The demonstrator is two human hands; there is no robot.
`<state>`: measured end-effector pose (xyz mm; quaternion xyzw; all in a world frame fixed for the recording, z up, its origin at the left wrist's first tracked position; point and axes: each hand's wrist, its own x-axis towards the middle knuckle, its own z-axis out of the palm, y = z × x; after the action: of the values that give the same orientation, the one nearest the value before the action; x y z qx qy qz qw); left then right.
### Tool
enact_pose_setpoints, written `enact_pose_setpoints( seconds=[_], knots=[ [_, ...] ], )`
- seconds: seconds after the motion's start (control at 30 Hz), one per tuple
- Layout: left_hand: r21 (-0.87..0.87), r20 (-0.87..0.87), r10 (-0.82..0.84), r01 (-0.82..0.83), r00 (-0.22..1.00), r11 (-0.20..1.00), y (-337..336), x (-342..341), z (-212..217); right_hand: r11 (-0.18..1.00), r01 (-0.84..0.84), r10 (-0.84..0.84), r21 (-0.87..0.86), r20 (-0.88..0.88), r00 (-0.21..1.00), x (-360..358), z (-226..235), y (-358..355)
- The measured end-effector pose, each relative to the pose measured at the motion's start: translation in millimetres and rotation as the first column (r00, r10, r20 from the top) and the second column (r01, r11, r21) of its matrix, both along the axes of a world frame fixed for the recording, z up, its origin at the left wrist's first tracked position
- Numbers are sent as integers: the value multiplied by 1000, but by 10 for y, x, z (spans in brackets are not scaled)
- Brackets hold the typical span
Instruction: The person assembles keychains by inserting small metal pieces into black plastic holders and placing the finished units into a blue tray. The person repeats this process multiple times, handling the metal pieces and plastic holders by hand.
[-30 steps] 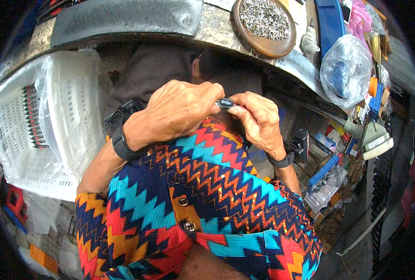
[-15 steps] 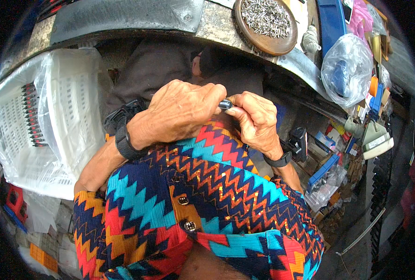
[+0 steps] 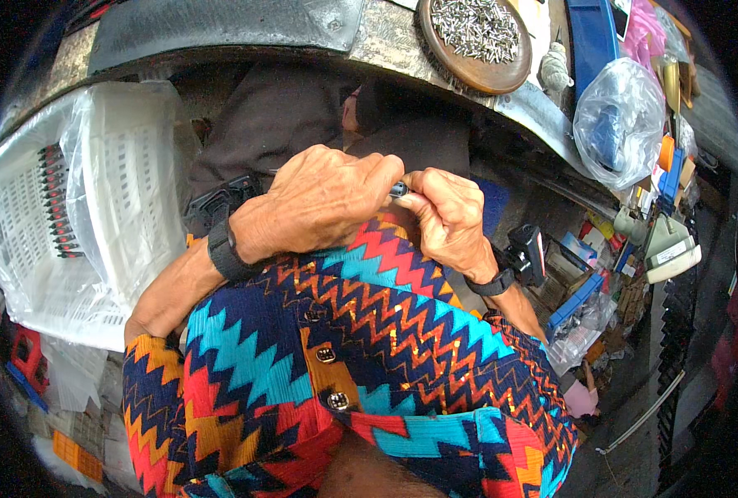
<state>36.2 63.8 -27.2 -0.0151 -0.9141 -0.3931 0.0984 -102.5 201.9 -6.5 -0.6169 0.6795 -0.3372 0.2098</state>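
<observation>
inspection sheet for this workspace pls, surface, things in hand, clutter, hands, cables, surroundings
Surface: worn bench with a grey sheet along its edge; round wooden bowl holds many small metal pieces.
Things in hand: small dark piece, mostly hidden by the fingers.
Clutter: clear plastic bag beside a blue tray, right.
Hands: left hand and right hand both grip the piece.
Cables: none identifiable; a thin pale strip lower right is unclear.
Surroundings: white crate at left, with a row of black-and-red pieces.
</observation>
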Motion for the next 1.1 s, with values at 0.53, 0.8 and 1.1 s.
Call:
enact_pose_setpoints(
  seconds=[0.53,0.8,1.1],
  knots=[
    [164,-175,224,-196,959,967,-124,-123,132,926,373,-377,55,183,908,-396,445,-147],
    [370,-170,382,-300,908,879,-115,-192,151,935,247,-335,-255,-399,854,-636,262,-482],
    [564,-69,434,-324,898,760,-75,-262,129,951,236,-308,-201,-520,797,-607,208,-462]
  ],
)
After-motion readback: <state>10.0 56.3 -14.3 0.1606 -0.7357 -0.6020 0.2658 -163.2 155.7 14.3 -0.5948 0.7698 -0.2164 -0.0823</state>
